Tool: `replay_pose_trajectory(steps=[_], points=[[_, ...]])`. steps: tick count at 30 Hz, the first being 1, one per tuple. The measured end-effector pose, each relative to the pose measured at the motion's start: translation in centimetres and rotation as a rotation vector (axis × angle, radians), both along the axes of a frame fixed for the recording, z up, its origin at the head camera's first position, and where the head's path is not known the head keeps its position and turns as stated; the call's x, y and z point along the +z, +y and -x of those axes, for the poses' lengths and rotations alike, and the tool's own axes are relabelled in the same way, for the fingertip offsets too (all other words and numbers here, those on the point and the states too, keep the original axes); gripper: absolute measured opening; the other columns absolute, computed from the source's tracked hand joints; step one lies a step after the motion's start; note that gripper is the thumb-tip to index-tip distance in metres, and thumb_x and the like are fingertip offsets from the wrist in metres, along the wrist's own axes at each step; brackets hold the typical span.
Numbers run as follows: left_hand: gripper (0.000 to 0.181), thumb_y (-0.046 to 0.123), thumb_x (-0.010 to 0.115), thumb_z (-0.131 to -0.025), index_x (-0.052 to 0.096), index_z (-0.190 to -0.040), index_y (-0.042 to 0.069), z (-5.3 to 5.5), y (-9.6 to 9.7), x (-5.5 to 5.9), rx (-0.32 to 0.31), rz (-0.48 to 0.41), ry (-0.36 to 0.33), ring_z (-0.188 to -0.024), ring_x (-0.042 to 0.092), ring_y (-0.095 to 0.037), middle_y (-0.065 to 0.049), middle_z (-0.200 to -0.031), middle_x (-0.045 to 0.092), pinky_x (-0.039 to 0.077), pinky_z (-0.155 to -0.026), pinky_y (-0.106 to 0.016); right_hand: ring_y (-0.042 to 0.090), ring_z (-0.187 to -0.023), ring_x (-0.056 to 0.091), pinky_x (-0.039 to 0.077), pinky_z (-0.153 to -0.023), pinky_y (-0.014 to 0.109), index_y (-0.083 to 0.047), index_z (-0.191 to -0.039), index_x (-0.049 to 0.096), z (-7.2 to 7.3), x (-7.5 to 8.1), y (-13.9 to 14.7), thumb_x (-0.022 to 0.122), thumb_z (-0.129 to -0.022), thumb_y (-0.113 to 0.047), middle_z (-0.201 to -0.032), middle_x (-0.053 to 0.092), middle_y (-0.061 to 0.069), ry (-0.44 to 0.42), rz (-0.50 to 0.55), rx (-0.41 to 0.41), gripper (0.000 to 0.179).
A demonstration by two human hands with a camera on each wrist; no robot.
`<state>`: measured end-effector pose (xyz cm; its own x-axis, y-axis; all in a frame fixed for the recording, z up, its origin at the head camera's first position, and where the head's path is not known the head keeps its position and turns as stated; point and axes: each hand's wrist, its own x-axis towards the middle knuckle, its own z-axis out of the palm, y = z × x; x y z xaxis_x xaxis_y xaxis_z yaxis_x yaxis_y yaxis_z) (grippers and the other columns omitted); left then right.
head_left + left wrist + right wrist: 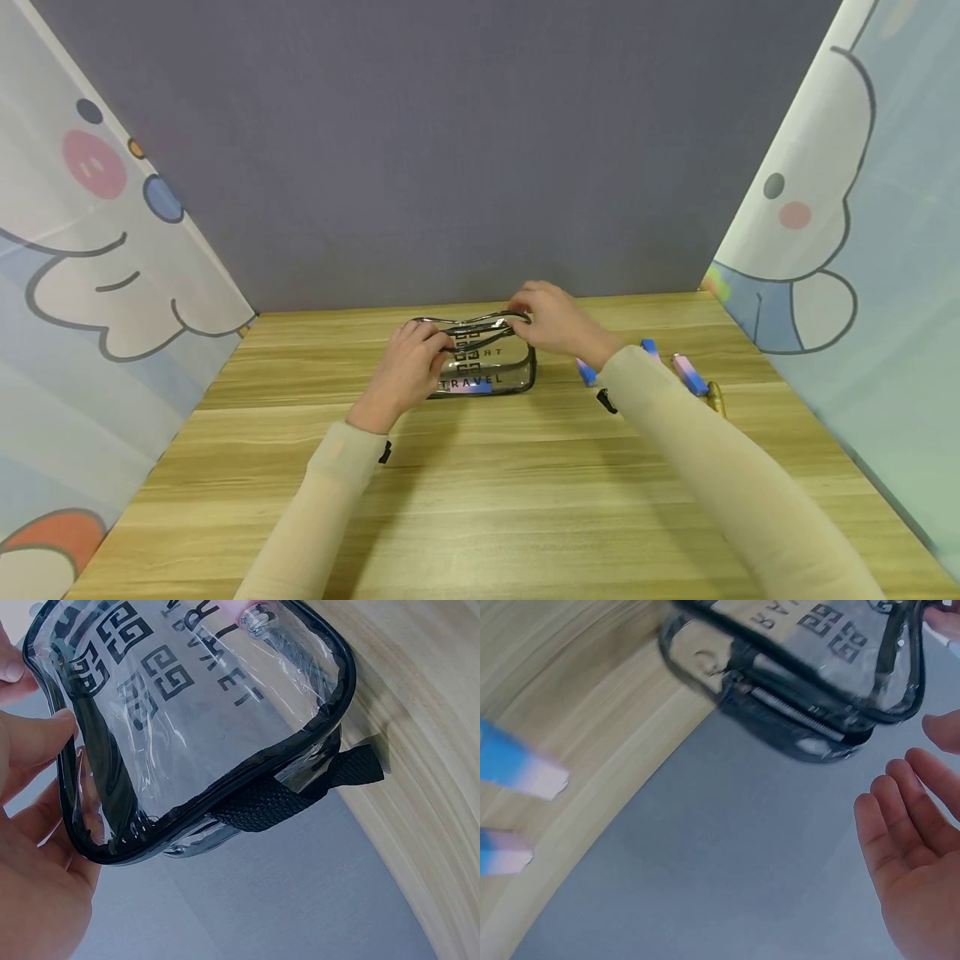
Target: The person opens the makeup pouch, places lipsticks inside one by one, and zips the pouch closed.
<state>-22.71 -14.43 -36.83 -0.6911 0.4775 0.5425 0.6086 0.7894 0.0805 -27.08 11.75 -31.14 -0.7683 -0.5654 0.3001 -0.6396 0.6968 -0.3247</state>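
- My left hand [407, 365] pinches the clear bag [491, 364] by its black edging [225, 785].
- My right hand [553, 318], fingers extended, hovers beside it.
- The bag's on the table [480, 483].
- Likely light, floppy, slick; edging should hold best.

Sticks [689, 375] on the table [510, 508], right of the pouch [491, 368] — another inside it.

The left hand [41, 881] pinches the rim of a clear, black-edged bag [191, 742]. On the bag is dark lettering [169, 673]; through its plastic shows a pink item [238, 609]; from its side juts a black strap [262, 804]; beside it lies a wooden tabletop [431, 742].
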Motion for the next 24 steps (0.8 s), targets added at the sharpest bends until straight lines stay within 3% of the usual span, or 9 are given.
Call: replay_pose_trajectory(steps=[10,24], points=[[0.009,0.006,0.071,-0.094,0.075,-0.103,0.008,0.1,0.0,-0.1,0.002,0.005,0.002,-0.098,0.058,-0.030,-0.006,-0.102,0.068,0.044,-0.085,-0.044,0.028,-0.096,0.060,0.050,-0.087,0.044,0.004,-0.115,0.072,0.8,-0.7,3.4,0.069,-0.094,-0.014,-0.107,0.067,0.013,-0.033,0.070,-0.061,0.028],[0.010,0.005,0.071,-0.094,0.075,-0.103,0.007,0.0,0.0,-0.2,-0.002,0.001,0.005,-0.098,0.059,-0.030,-0.007,-0.102,0.068,0.044,-0.084,-0.044,0.032,-0.098,0.061,0.050,-0.086,0.049,0.005,-0.119,0.070,1.6,-3.4,6.2,0.067,-0.096,-0.017,-0.107,0.066,0.016,-0.067,-0.013,-0.161,0.032]])
